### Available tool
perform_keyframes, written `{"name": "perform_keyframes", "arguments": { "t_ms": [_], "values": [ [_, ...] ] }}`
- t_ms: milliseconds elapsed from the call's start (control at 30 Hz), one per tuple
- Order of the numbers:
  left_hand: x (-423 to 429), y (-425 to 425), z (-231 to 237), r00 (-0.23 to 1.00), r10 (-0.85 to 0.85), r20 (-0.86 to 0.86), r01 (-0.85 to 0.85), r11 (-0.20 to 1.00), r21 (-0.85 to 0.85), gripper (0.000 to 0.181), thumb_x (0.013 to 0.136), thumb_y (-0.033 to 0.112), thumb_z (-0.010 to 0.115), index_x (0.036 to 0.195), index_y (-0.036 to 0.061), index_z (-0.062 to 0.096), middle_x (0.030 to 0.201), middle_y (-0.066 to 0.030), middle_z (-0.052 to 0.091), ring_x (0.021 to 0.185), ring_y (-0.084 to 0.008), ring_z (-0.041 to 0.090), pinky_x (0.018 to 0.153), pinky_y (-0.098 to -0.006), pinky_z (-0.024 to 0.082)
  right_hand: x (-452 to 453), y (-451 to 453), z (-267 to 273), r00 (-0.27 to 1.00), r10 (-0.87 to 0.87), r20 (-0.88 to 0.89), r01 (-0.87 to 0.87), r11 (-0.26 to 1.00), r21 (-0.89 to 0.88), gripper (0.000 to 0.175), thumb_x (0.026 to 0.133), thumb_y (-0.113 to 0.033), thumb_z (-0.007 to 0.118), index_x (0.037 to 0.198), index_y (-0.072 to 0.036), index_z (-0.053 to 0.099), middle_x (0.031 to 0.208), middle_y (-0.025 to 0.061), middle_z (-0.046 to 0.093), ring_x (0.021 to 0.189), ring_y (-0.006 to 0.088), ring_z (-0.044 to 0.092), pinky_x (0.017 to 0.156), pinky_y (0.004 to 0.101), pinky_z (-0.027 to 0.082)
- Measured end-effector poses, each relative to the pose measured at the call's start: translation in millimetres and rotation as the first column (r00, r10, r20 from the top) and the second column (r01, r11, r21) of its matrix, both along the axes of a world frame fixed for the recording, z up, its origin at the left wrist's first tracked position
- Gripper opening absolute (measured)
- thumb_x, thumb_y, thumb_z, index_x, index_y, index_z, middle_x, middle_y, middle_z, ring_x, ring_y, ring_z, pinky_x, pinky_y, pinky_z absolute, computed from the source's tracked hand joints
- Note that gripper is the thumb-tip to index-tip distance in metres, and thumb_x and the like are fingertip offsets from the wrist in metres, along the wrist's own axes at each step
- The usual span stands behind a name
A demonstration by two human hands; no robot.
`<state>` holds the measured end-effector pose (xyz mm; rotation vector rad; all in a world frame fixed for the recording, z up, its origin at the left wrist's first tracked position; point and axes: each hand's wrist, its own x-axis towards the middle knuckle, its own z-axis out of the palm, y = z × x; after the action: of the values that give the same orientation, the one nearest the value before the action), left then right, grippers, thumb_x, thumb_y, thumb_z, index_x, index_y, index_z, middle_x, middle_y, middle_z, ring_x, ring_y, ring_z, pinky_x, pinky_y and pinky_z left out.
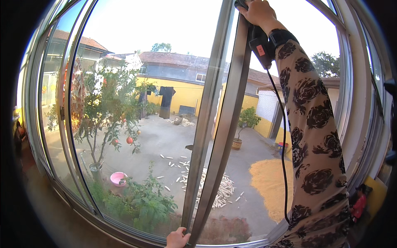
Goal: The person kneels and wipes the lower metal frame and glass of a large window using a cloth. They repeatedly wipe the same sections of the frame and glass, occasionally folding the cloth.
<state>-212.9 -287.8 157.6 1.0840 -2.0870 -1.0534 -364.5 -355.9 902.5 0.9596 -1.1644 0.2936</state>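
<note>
A sliding window sash with a metal frame (pixel 226 130) stands before me, tilted in the view. High up, my right hand (pixel 260 11) is on the top of this frame, its fingers partly cut off by the picture's edge. A black item (pixel 240 4) shows at those fingers. My right wrist bears a black strap (pixel 283 37), with a black box (pixel 260 51) next to it and a black cable (pixel 283 124) running down along the sleeve. At the bottom, my left hand (pixel 177 238) curls around the lower part of the neighbouring metal stile (pixel 203 124).
Another glass pane (pixel 52 108) and its frame are on the left. Through the glass I see a yard with a pomegranate tree (pixel 102 114), a pink basin (pixel 118 179), a pile of corncobs (pixel 217 189), spread yellow grain (pixel 271 186) and dark hanging clothes (pixel 166 102).
</note>
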Motion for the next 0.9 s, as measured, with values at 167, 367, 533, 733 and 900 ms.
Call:
{"name": "perform_keyframes", "arguments": {
  "t_ms": [167, 367, 533, 733, 900],
  "values": [
    [-16.6, 6.4, 13.3, 0.999, -0.003, 0.035, 0.001, 0.999, 0.04, 0.041, 0.077, 0.036, 0.067, 0.109, 0.0121, 0.059, 0.07, -0.0064, 0.066, 0.072, -0.0301, 0.065, 0.064, -0.0423, 0.051, -15.9, -3.3, -18.7, 0.98, 0.173, -0.098, -0.172, 0.985, 0.018, 0.042, 0.079, -0.036, 0.058, 0.098, 0.001, 0.065, 0.111, 0.0241, 0.054, 0.09, 0.0395, 0.059, 0.081, 0.0451, 0.049],
    [-32.8, 3.5, 35.5, 1.0, -0.016, 0.022, 0.017, 0.999, -0.042, 0.048, 0.077, 0.034, 0.066, 0.117, 0.0093, 0.054, 0.071, -0.008, 0.065, 0.072, -0.031, 0.064, 0.064, -0.0436, 0.05, -11.1, 26.4, -92.2, 0.995, 0.09, -0.03, -0.081, 0.968, 0.237, 0.032, 0.079, -0.029, 0.057, 0.083, 0.001, 0.066, 0.104, 0.0176, 0.056, 0.086, 0.0338, 0.062, 0.078, 0.0436, 0.05],
    [-36.4, 8.4, 38.7, 1.0, -0.027, 0.013, 0.028, 1.0, -0.012, 0.051, 0.078, 0.033, 0.065, 0.121, 0.0082, 0.052, 0.071, -0.0082, 0.065, 0.072, -0.031, 0.064, 0.065, -0.0439, 0.05, -12.4, 47.9, -184.7, 1.0, 0.017, -0.008, -0.012, 0.916, 0.401, 0.026, 0.081, -0.027, 0.062, 0.091, -0.004, 0.066, 0.1, 0.0096, 0.056, 0.087, 0.0281, 0.06, 0.075, 0.0381, 0.052],
    [-29.9, 23.2, 30.7, 1.0, -0.018, 0.02, 0.018, 1.0, 0.004, 0.047, 0.078, 0.032, 0.066, 0.117, 0.0078, 0.055, 0.069, -0.0078, 0.064, 0.071, -0.0299, 0.064, 0.063, -0.0425, 0.049, -32.0, 70.0, -329.7, 0.97, 0.231, -0.081, -0.134, 0.777, 0.616, 0.019, 0.069, -0.016, 0.067, 0.084, -0.004, 0.066, 0.091, 0.0026, 0.049, 0.085, 0.0195, 0.052, 0.067, 0.0304, 0.05],
    [-15.7, 41.2, 19.5, 0.999, 0.002, 0.039, -0.003, 1.0, 0.004, 0.044, 0.077, 0.029, 0.068, 0.114, 0.0068, 0.058, 0.065, -0.0081, 0.062, 0.065, -0.0279, 0.062, 0.06, -0.0394, 0.048, -35.2, 92.2, -451.2, 0.947, 0.317, -0.052, -0.16, 0.604, 0.781, 0.009, 0.066, -0.014, 0.061, 0.068, -0.006, 0.063, 0.085, 0.0032, 0.048, 0.078, 0.0204, 0.049, 0.06, 0.0283, 0.043]
  ]
}}
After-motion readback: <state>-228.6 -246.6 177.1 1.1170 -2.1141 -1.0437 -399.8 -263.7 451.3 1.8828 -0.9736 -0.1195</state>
